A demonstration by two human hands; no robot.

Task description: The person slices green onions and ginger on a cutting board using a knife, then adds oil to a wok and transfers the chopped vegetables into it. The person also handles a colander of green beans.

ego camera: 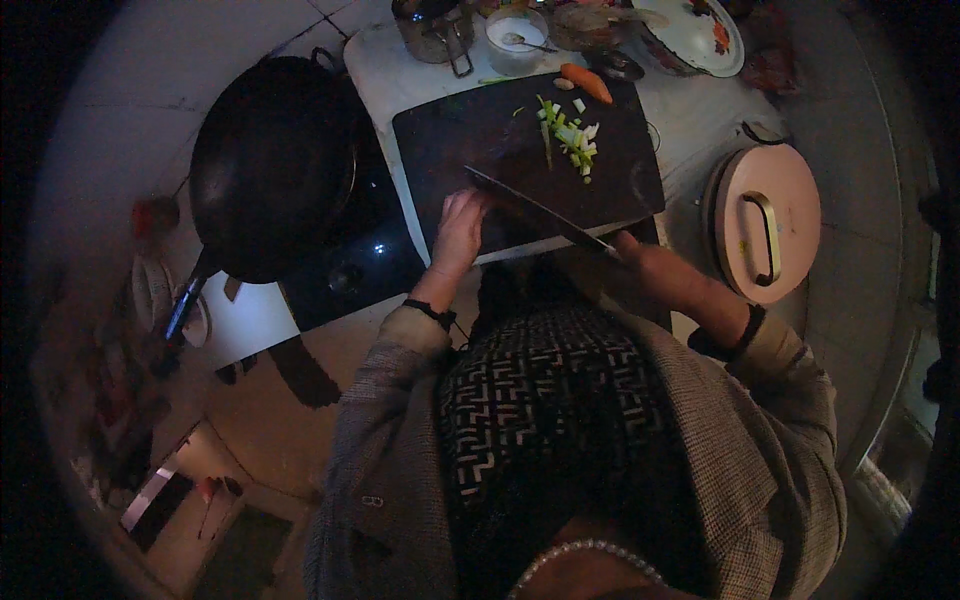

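Observation:
My right hand (646, 262) grips the handle of a kitchen knife (541, 210) at the near right corner of a dark cutting board (450, 135). The blade slants up and left across the board, its tip just beyond my left fingers. My left hand (461, 225) rests at the board's near left part, close to the blade; whether anything lies under its fingers is too dark to tell. Chopped scallion (574, 141) lies in a loose heap on the right half. An orange piece of carrot (589, 82) and a small pale piece (563, 84) sit at the far edge.
Left of the board, a large black wok (270, 165) stands over a black glass hob (367, 262). Behind are a metal pot (431, 34), a container of white granules (516, 37) with a spoon, and a white enamel lid (694, 34). A pink-lidded pot (795, 217) stands right.

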